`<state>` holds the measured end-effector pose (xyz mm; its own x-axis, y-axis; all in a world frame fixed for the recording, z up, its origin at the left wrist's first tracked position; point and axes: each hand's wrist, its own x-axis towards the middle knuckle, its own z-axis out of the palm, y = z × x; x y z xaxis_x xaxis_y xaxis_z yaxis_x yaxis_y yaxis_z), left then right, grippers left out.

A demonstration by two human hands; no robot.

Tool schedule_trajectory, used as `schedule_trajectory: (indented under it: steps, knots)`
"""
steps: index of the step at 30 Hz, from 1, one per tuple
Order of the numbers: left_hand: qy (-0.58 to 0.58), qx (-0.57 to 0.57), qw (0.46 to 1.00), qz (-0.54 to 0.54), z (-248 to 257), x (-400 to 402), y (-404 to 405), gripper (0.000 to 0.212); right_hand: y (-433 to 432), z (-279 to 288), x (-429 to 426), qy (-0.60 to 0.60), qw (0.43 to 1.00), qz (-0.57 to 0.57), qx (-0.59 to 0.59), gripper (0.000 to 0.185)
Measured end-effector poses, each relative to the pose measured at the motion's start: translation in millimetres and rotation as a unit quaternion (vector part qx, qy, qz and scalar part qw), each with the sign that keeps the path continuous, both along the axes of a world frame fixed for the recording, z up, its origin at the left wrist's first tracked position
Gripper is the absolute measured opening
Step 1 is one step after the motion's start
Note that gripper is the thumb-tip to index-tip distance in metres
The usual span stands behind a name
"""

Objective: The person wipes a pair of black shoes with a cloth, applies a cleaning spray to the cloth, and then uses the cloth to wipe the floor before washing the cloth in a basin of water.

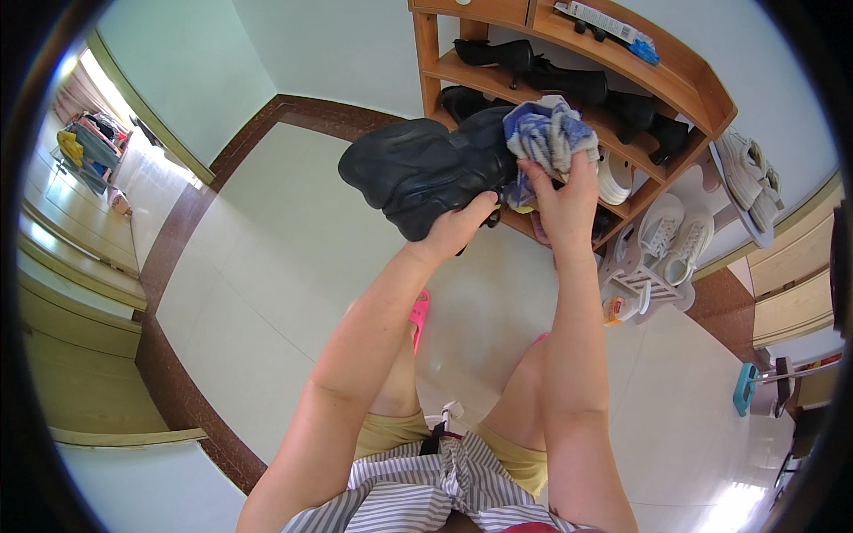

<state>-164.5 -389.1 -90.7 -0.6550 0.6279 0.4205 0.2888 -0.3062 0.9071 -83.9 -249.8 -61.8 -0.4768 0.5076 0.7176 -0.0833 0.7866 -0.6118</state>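
In front of me my left hand (453, 223) grips a bulky black shoe (426, 170) with a moulded, wavy surface. The thumb lies along the shoe's near side, and the rest of the fingers are hidden. My right hand (565, 200) holds a crumpled blue-and-white cloth (550, 133) against the shoe's right end. Where the cloth overlaps the shoe, the contact is partly hidden.
Beyond my hands stands a wooden shoe rack (700, 86) with black heeled boots (566, 80). White lace-up sneakers (676, 233) rest on a small white rack (656, 286), beside a bottle (618, 310). Pink slippers (420, 316) are on my feet, over the tiled floor (266, 253).
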Motion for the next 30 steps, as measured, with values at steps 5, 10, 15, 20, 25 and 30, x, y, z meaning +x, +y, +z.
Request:
schedule_trajectory:
  steps: [5, 10, 15, 20, 25, 30]
  knots:
    - [0.05, -0.081, 0.995, 0.034, -2, 4, -3, 0.03, 5, -1, -2, 0.08, 0.994, -0.05, -0.054, 0.049]
    - [0.194, -0.075, 0.975, 0.079, -13, 0, 3, 0.027, -20, 3, -6, 0.061, 0.997, -0.034, 0.035, 0.044]
    - [0.171, -0.077, 0.982, 0.04, -9, 10, 6, 0.022, -14, 0, -14, 0.111, 0.993, -0.031, -0.01, 0.044]
    - [0.135, -0.069, 0.985, 0.088, 1, 14, -3, 0.023, 7, 2, -5, 0.12, 0.978, -0.047, -0.163, 0.032]
    - [0.015, 0.045, 0.998, 0.042, -17, 7, 9, 0.027, -39, 3, -15, 0.121, 0.991, 0.036, 0.048, 0.033]
    - [0.024, -0.088, 0.995, 0.045, -7, 11, -1, 0.025, 15, -4, -9, 0.154, 0.968, -0.04, -0.194, 0.027]
